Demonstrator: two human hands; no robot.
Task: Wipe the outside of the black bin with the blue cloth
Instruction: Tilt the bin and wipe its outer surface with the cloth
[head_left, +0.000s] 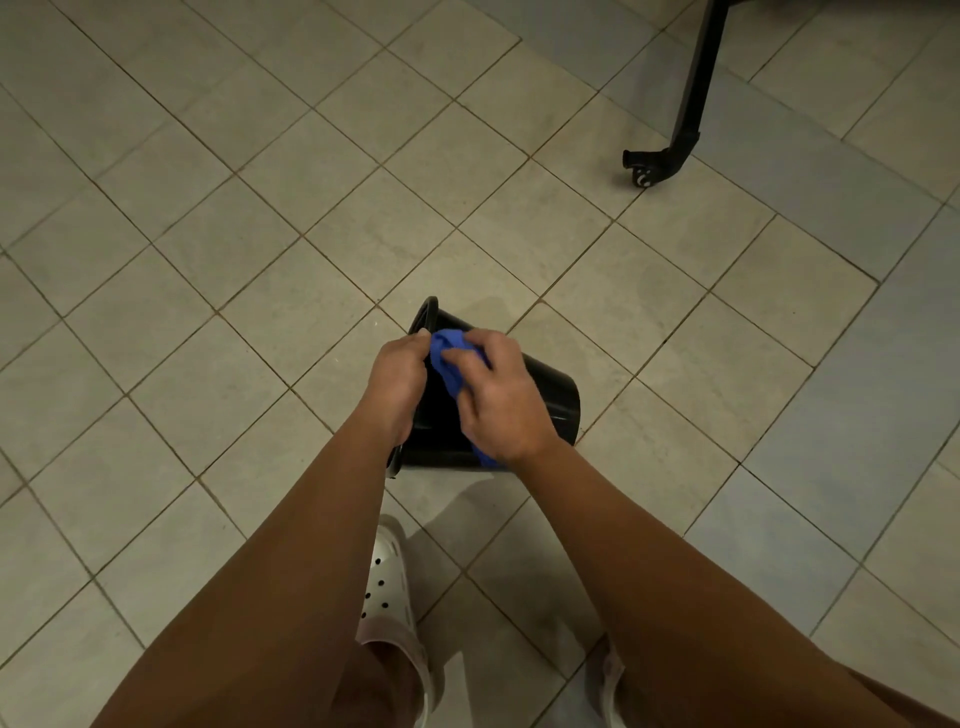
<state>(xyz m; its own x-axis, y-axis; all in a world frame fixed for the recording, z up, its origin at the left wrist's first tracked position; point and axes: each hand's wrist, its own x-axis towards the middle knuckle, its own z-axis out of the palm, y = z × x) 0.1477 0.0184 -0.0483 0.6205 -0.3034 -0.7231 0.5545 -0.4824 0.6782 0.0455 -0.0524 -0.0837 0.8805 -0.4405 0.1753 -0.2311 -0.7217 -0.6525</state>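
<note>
Tiled floor (260, 234): black bin (550, 395) held tipped between hands, blue cloth (449, 358) pressed.

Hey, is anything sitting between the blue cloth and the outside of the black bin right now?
Nothing visible. The right hand holds the blue cloth directly against the outer wall of the black bin. The left hand grips the rim beside it, leaving the wall toward the base uncovered.

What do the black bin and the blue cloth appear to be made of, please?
The black bin looks like plastic, smooth and semi-glossy: a pale highlight runs along its wall. The blue cloth looks like matte fabric, perhaps microfibre: it bunches into folds under the right hand.
</note>
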